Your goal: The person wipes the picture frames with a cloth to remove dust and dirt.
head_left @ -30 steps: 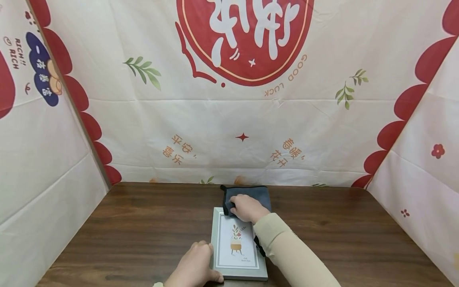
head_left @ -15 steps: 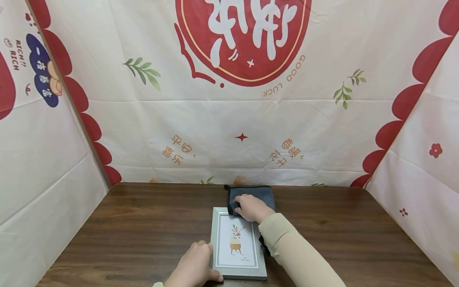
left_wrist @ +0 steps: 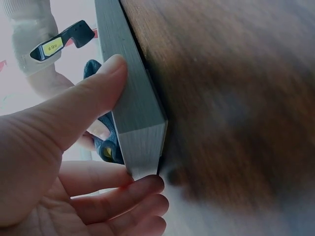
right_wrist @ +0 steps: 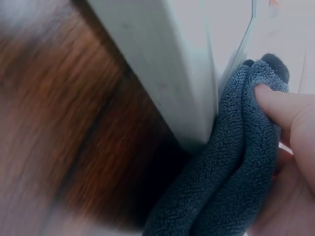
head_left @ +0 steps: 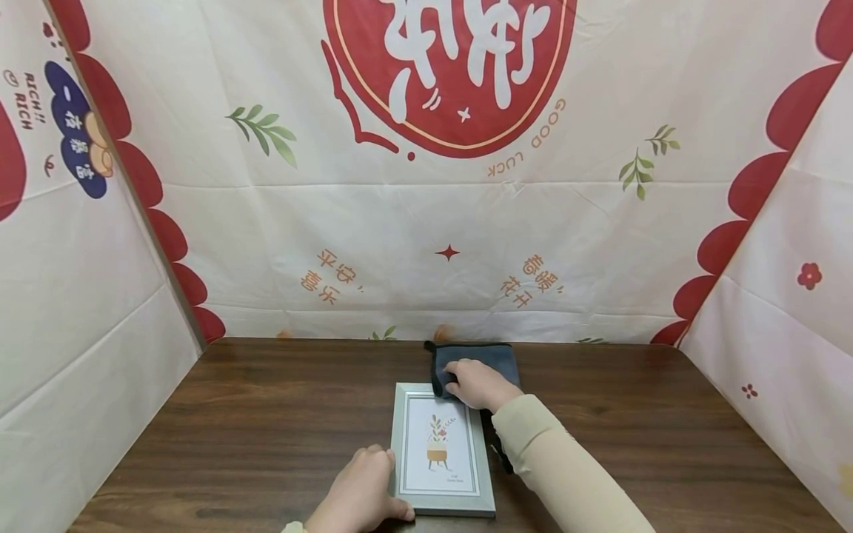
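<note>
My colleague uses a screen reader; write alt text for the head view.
A person's right hand holds a bluish cloth at the far right corner of a picture frame while the left hand grips its near left corner. The frame lies flat on a brown table before a patterned backdrop.

The left hand [head_left: 360, 485] lay low and close to the body, its back turned up, gripping with the left thumb [left_wrist: 106, 81] stretched out well apart from the left fingers [left_wrist: 118, 196], which bent inward side by side. The right forearm [head_left: 566, 466] (in a pale sleeve that reached to the wrist) slanted forward and inward to the right hand [head_left: 481, 385], which was farther ahead, back up, its right thumb [right_wrist: 273, 105] pressing and its fingers, partly hidden, bent in a grip.
</note>
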{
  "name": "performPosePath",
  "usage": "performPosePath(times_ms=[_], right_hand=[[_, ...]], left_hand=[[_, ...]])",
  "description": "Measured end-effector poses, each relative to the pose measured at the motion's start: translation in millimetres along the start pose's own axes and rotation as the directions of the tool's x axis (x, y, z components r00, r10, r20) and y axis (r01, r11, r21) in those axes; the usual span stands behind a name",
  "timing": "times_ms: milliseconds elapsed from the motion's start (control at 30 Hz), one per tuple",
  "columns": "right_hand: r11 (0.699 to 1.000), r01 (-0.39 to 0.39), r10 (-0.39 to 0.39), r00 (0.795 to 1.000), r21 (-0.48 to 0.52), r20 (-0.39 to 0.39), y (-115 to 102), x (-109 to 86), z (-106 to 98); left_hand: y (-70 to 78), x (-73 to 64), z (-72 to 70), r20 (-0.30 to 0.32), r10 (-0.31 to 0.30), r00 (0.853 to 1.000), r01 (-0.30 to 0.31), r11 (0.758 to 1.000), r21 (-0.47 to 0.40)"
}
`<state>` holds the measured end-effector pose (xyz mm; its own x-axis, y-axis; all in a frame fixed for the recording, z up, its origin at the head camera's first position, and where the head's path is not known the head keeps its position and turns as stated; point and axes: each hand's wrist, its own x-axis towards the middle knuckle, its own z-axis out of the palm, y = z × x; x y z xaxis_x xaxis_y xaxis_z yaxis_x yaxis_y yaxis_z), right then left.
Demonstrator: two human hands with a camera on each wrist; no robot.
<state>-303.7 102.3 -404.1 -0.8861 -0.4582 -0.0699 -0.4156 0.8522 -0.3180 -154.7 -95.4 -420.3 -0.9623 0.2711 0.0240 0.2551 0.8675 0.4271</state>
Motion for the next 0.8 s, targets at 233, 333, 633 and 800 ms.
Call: performPosePath(times_ms=[233, 333, 633, 800], right_hand=[[1.000, 0.001, -0.001, 1.000, 0.030, 0.005, 7, -3.2, -2], [0.999, 0.000, 0.000, 1.000, 0.044, 0.002, 11, -4.4, -3], [0.998, -0.019, 0.020, 1.000, 0.053, -0.003, 18, -6.5, -3], [0.996, -0.031, 0.031, 0.999, 0.080, -0.005, 21, -7.8, -2]], left_hand=[[0.1, 0.3, 0.5, 0.001, -0.003, 1.000, 0.003, 1.000, 0.000], [0.5, -0.5, 1.0, -0.009, 0.002, 1.000, -0.002, 1.000, 0.007], [1.8, -0.6, 0.8, -0.001, -0.011, 1.000, 0.011, 1.000, -0.004], [2.2, -0.3, 0.7, 0.018, -0.032, 0.999, 0.033, 0.999, -0.032]])
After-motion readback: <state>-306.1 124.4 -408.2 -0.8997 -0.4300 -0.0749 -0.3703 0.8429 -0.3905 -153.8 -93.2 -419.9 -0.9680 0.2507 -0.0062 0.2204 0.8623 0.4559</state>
